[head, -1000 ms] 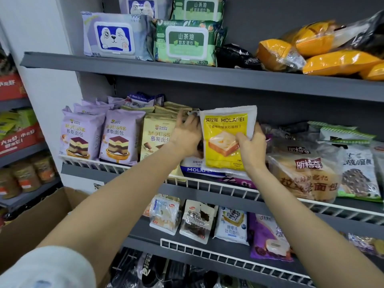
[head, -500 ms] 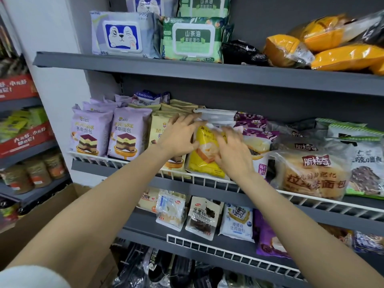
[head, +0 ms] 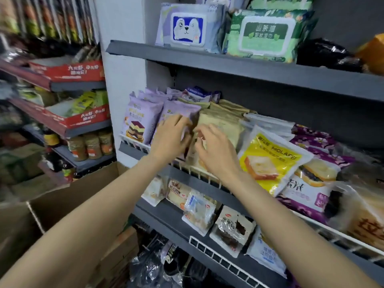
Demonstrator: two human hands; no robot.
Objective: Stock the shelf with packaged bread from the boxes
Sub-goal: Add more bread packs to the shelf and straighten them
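Both hands shifted left off the yellow bread pack (head: 272,161); left hand (head: 170,140) and right hand (head: 216,152) fingers loosely curled on mousse packs (head: 216,125).

Bread packs (head: 272,161) stand on shelf (head: 207,183), boxes (head: 68,204) lower left.

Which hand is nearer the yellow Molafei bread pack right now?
Right. The right hand is just left of the yellow Molafei bread pack; the left hand is farther left, on the purple mousse packs.
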